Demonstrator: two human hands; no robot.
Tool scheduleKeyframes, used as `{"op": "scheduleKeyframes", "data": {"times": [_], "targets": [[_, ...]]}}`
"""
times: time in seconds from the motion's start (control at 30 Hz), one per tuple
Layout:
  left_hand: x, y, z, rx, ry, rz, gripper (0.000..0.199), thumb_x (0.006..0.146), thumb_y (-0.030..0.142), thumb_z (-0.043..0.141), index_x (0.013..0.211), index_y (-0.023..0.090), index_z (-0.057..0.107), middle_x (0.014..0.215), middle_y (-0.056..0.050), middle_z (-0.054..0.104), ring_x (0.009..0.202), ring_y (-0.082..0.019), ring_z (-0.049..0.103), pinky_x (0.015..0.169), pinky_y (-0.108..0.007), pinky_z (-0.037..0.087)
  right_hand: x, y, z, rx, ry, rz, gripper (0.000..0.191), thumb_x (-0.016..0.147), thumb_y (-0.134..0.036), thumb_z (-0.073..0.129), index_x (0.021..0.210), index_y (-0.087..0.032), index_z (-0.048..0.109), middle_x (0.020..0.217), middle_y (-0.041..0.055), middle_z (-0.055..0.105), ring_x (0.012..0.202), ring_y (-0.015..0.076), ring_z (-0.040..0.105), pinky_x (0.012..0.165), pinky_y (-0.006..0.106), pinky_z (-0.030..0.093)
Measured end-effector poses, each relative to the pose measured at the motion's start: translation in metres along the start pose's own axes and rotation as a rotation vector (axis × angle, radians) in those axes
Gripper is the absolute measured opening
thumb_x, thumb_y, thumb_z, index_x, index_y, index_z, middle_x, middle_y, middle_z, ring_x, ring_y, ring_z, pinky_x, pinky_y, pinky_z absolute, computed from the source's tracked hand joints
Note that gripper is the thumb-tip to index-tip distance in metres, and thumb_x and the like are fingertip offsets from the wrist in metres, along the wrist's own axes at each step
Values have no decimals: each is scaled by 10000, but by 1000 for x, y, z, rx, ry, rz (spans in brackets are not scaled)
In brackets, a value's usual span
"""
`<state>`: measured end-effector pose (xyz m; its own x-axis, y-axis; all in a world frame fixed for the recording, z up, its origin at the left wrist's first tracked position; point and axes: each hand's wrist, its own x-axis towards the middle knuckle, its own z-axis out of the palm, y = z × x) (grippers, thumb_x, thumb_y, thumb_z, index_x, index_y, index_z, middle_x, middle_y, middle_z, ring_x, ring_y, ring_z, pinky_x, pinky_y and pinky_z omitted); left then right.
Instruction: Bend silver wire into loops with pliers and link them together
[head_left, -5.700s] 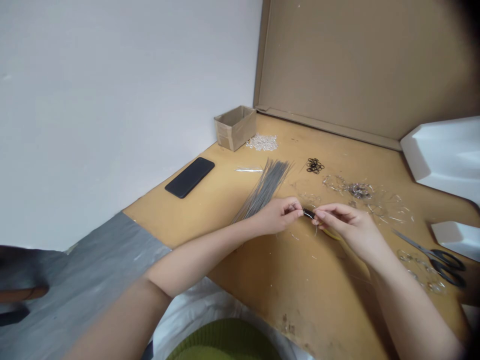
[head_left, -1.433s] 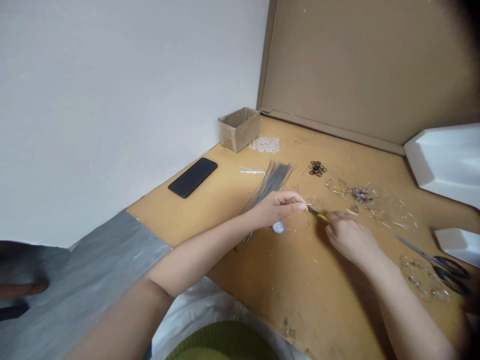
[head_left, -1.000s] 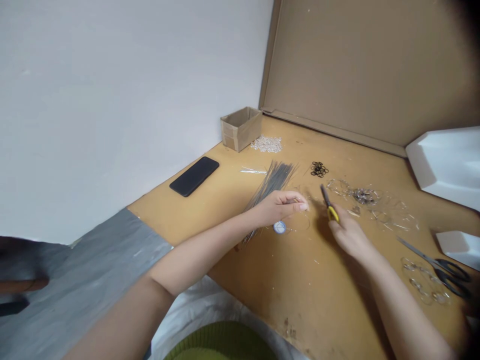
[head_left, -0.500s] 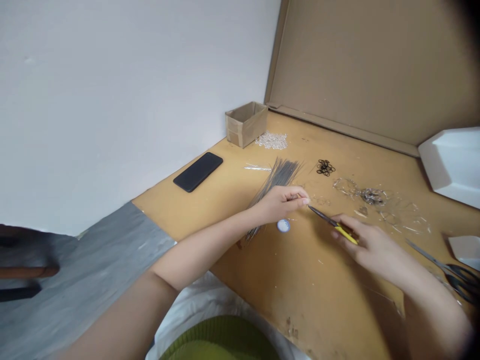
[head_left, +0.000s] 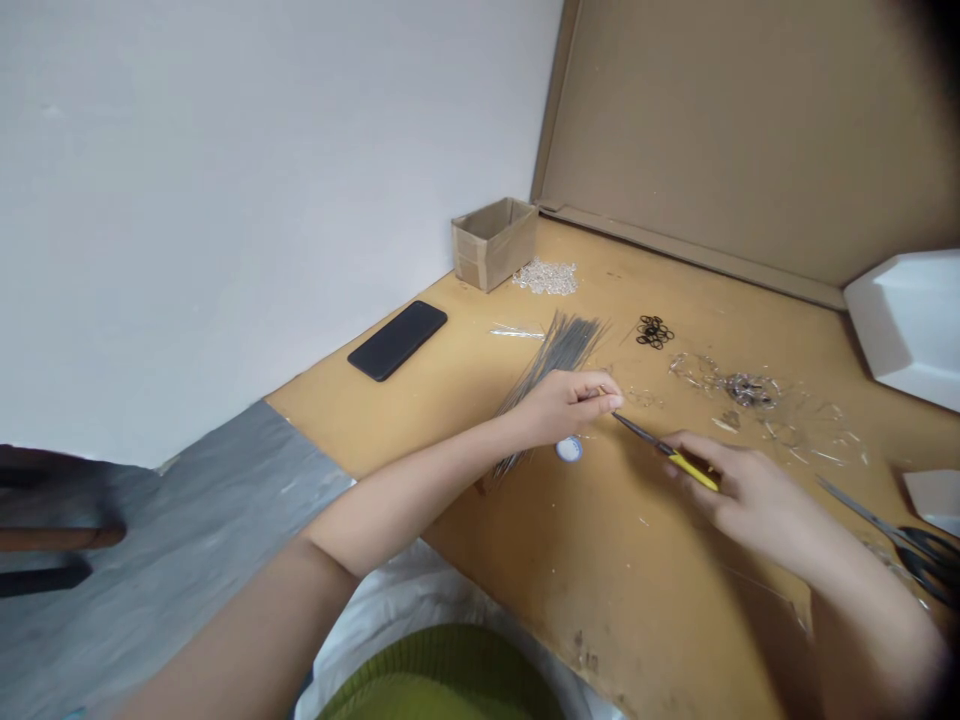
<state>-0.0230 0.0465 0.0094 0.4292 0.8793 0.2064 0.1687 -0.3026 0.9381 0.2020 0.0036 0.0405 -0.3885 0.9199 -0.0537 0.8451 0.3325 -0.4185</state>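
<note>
Two hands: left hand (head_left: 574, 408) and right hand (head_left: 731, 485) meet above the surface (head_left: 577, 560).
Pliers (head_left: 681, 463): lifted away from the left fingertips a second ago, now back at them, so both hands appear busy at one tiny spot.
Left grip: thumb and fingers pinched together; whatever lies between them is too small to tell.
Right grip: clamped on the pliers.
Pliers' place: 4 o'clock from the left fingertips, tip aimed toward 10, touching or just beside; cannot tell which.
Pliers' look: dark, slender, pointed front; yellow handle.
Wires (head_left: 559, 348): grey bundle, 11 o'clock from the left hand.
</note>
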Motion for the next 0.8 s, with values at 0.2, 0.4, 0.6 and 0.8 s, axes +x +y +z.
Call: {"op": "scheduleKeyframes", "data": {"times": [0.2, 0.4, 0.6, 0.8], "targets": [[1, 2, 0, -61, 5, 22, 210, 804, 326, 490, 750, 133, 556, 661, 28, 479, 606, -71, 393, 592, -200, 315, -1, 1, -3, -104, -89, 9, 287, 810, -321, 476, 1068, -298, 599, 770, 5, 698, 591, 175, 620, 562, 284, 438], [0, 3, 2, -91, 21, 12, 216, 798, 340, 501, 740, 137, 548, 636, 34, 452, 591, -70, 378, 578, -200, 303, -3, -3, -4, -184, -44, 2, 320, 805, -274, 454, 1089, -313, 598, 921, 1, 710, 717, 207, 657, 589, 300, 452], [0, 3, 2, -87, 26, 28, 223, 802, 348, 498, 745, 139, 554, 666, 23, 485, 613, -74, 402, 604, -202, 324, -4, -5, -4, -280, -14, 6, 332, 782, -229, 443, 1057, -291, 619, 967, 5, 709, 751, 229, 669, 593, 313, 466], [-1, 4, 3, -72, 29, 63, 222, 811, 340, 491, 751, 139, 564, 680, 19, 502, 632, -78, 423, 624, -206, 337, -6, -8, -5, -376, 46, -2, 339, 735, -200, 475, 1008, -280, 661, 770, 12, 724, 601, 214, 657, 478, 275, 418]]}}
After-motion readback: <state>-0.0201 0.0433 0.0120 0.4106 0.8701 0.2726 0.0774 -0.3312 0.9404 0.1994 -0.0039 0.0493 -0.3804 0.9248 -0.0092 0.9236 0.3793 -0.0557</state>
